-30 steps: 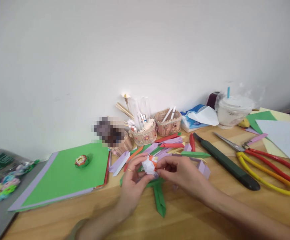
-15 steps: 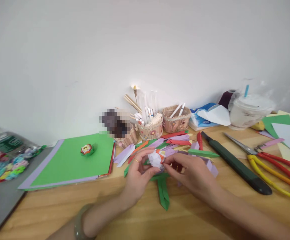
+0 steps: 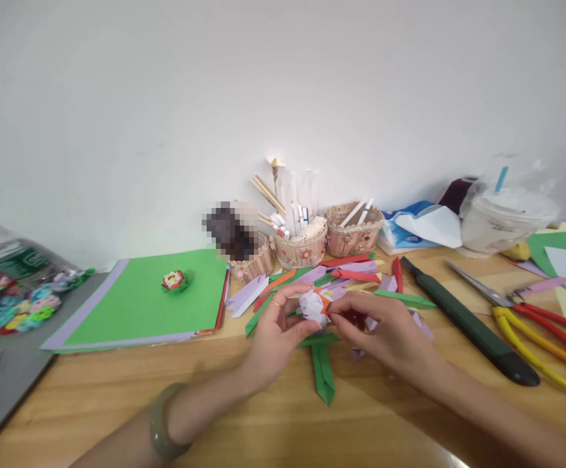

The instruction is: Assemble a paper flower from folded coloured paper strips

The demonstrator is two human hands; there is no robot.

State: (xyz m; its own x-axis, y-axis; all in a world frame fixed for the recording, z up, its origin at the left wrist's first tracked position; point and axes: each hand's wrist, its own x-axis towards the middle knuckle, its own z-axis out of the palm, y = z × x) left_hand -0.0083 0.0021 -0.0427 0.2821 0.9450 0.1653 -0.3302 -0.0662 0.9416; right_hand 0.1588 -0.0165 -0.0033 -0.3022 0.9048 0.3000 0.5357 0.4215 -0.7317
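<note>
Both hands, left hand (image 3: 277,331) and right hand (image 3: 385,335), pinch a small white-and-orange folded paper piece (image 3: 314,304) between their fingertips at centre frame, above a green paper strip (image 3: 322,372) on the wooden table (image 3: 273,429).

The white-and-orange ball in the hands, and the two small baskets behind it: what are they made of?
The ball looks like matte folded paper: sharp creases show. The baskets seem built of pale flat wooden sticks set upright side by side, probably unvarnished.

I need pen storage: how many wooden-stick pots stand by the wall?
3, in a row: the left wooden-stick pot, partly blurred over; the middle pot, holding pens; the right pot. None seems hidden.
</note>
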